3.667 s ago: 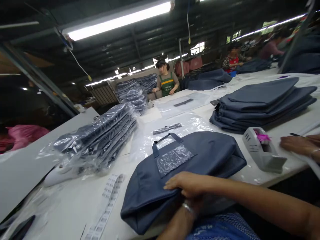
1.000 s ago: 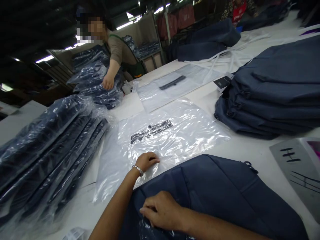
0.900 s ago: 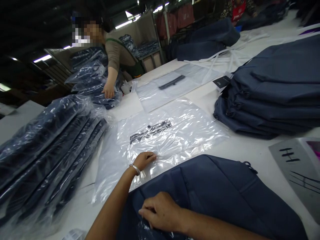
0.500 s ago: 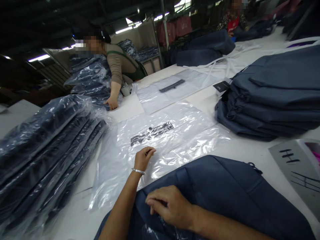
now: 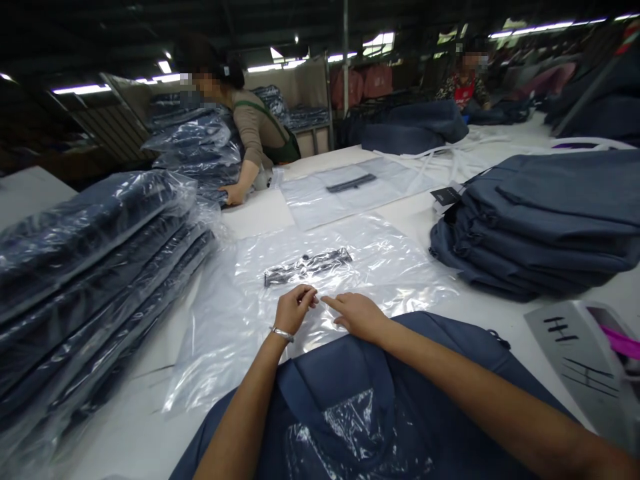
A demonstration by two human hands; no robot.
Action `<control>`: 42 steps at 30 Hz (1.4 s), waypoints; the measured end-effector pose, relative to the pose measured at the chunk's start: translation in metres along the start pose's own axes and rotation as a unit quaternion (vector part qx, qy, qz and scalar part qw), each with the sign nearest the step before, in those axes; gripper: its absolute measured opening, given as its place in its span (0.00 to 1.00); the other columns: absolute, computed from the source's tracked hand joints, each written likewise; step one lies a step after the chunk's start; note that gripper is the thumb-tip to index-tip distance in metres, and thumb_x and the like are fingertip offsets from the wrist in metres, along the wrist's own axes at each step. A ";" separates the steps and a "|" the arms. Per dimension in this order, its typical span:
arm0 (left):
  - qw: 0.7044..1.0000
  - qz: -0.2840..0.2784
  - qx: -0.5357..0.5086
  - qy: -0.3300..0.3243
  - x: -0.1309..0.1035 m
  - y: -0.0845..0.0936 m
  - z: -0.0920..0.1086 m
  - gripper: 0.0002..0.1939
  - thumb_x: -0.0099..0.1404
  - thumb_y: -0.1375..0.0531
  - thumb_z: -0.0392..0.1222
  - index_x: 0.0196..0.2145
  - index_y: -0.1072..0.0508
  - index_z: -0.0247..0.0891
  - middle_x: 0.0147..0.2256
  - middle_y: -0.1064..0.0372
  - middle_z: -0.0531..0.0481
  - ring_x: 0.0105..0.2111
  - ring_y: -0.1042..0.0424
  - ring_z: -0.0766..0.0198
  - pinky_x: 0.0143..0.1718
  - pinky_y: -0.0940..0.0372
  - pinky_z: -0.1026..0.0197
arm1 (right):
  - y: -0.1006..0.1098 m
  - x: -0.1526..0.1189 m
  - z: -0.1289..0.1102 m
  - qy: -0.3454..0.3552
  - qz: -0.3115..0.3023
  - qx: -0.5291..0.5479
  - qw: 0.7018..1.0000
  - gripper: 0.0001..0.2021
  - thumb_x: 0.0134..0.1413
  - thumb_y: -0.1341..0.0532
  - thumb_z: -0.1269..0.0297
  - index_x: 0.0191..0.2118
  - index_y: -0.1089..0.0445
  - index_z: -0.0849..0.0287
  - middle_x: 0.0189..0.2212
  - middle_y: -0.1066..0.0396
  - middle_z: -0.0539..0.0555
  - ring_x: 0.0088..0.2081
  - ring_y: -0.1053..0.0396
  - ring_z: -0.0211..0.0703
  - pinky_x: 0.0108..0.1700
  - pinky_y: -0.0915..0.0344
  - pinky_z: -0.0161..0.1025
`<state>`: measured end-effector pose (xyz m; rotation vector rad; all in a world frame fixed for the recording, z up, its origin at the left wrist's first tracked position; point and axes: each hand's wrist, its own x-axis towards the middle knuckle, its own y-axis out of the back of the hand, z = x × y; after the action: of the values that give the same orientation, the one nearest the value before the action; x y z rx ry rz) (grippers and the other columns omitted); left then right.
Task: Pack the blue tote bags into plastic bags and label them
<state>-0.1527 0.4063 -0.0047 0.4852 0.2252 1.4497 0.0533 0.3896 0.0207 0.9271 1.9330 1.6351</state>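
Observation:
Both hands hover over the front edge of a stack of clear plastic bags (image 5: 240, 313) with a black printed strip. My left hand (image 5: 295, 311), wearing a silver bangle, is closed with its fingertips pinched together; whatever may lie between them is too small to see. Close beside it, my right hand (image 5: 361, 315) points inward, index finger stretched out and thumb apart, holding nothing visible. Below my forearms lies a navy fabric bag (image 5: 440, 373) with a strap loop. A crinkled clear plastic piece (image 5: 350, 427) rests on its near part.
Navy bags in clear plastic (image 5: 100, 260) are piled at left. Unwrapped navy bags (image 5: 540, 227) with a black tag are stacked at right, near a grey marked box (image 5: 565, 347). Across the table, a person (image 5: 255, 133) handles wrapped bags; another person (image 5: 465, 87) stands farther back.
My right hand has moved forward and up from over the navy bag to beside my left hand, its fingers straightening. My left hand stays almost in place. The view has tilted slightly.

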 end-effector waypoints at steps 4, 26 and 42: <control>1.000 0.002 0.007 -0.017 0.008 0.001 0.005 0.16 0.65 0.45 0.54 0.33 0.27 0.38 0.27 0.26 0.51 0.25 0.28 0.66 0.29 0.34 0.64 | 0.004 0.008 0.003 0.016 0.076 -0.059 0.995 0.16 0.58 0.38 0.69 0.52 0.34 0.57 0.39 0.30 0.56 0.41 0.34 0.47 0.40 0.41 0.40; 0.958 0.122 0.204 -0.162 0.036 0.030 0.054 0.16 0.67 0.44 0.53 0.43 0.25 0.42 0.37 0.24 0.51 0.29 0.29 0.67 0.36 0.37 0.65 | 0.052 -0.001 0.036 0.001 0.188 -0.032 0.982 0.30 0.60 0.39 0.59 0.66 0.45 0.52 0.64 0.42 0.60 0.62 0.43 0.55 0.61 0.47 0.52; 0.806 0.064 0.571 0.141 -0.131 0.140 -0.007 0.22 0.69 0.56 0.38 0.57 0.33 0.39 0.50 0.31 0.43 0.47 0.31 0.53 0.48 0.34 0.53 | 0.023 -0.119 0.176 -0.269 0.153 -0.151 0.939 0.17 0.63 0.48 0.70 0.52 0.27 0.54 0.48 0.26 0.55 0.47 0.32 0.46 0.36 0.38 0.37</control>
<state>-0.2965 0.2857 0.0333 1.2669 1.3770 1.3860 0.2631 0.4241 -0.0029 1.4140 1.1799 1.5622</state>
